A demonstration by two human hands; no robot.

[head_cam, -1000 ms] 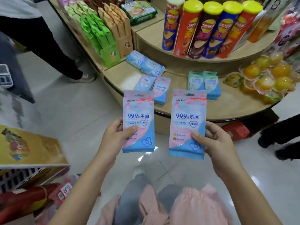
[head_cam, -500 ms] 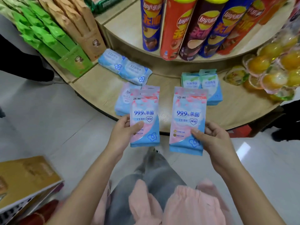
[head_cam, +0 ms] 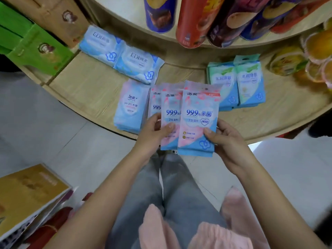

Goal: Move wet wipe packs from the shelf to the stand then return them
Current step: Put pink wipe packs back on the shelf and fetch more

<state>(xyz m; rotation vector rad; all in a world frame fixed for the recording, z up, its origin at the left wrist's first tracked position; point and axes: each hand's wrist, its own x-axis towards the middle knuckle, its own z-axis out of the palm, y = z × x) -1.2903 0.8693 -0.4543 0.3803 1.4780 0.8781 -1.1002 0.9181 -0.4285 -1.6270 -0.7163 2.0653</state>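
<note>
My left hand (head_cam: pixel 154 130) pinches a pink and blue wet wipe pack (head_cam: pixel 170 108) by its lower half. My right hand (head_cam: pixel 226 139) grips a second, matching pack (head_cam: pixel 199 115) that overlaps the first one's right side. Both packs hang over the front edge of the round wooden shelf (head_cam: pixel 86 87). Behind them on the shelf lie another matching pack (head_cam: pixel 155 102), mostly hidden, and a light blue pack (head_cam: pixel 131 105). Two larger blue packs (head_cam: pixel 122 54) lie further back, and two green-topped packs (head_cam: pixel 239 81) lie to the right.
An upper tier (head_cam: pixel 125 13) carries tall crisp tubes (head_cam: pixel 194 20). Green boxes (head_cam: pixel 37 51) and brown boxes (head_cam: pixel 59 17) stand at the left. Fruit jelly cups (head_cam: pixel 312 56) sit at the right. A gold box (head_cam: pixel 28 193) lies low on the left. My legs stand on a pale tiled floor.
Both hands have moved forward to the shelf and drawn together. The two packs, held apart before, now overlap above the packs lying on the shelf. The view has closed in.
</note>
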